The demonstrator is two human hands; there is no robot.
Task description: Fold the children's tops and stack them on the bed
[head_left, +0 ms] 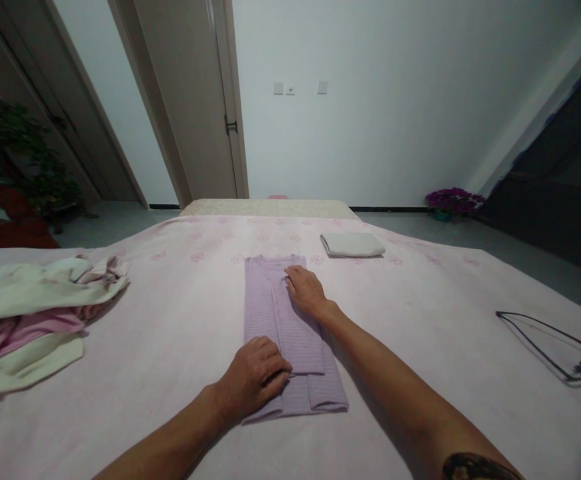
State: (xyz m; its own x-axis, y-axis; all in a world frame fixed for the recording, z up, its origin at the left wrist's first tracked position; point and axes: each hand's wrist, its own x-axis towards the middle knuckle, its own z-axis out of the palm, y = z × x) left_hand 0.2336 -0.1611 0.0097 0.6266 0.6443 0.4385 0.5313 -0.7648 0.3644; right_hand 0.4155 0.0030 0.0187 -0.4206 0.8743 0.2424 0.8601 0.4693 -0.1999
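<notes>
A lavender ribbed long-sleeved shirt [297, 333] lies on the bed in a narrow folded strip, neckline at the far end, one sleeve laid lengthwise over its front. My left hand [256, 375] rests on its lower left part, fingers bent and closed on the fabric by the sleeve's cuff end. Higher up, near the neckline, my right hand [306, 289] has its fingertips closed on the upper part of the sleeve. The fingertips of both hands partly hide the cloth they touch.
A heap of white and pink clothes [45, 300] lies at the left of the bed. A folded whitish cloth [353, 245] sits at the far right, and a black wire hanger-like loop [545, 340] lies nearer on the right. The pink-patterned bedsheet [170, 373] spreads underneath.
</notes>
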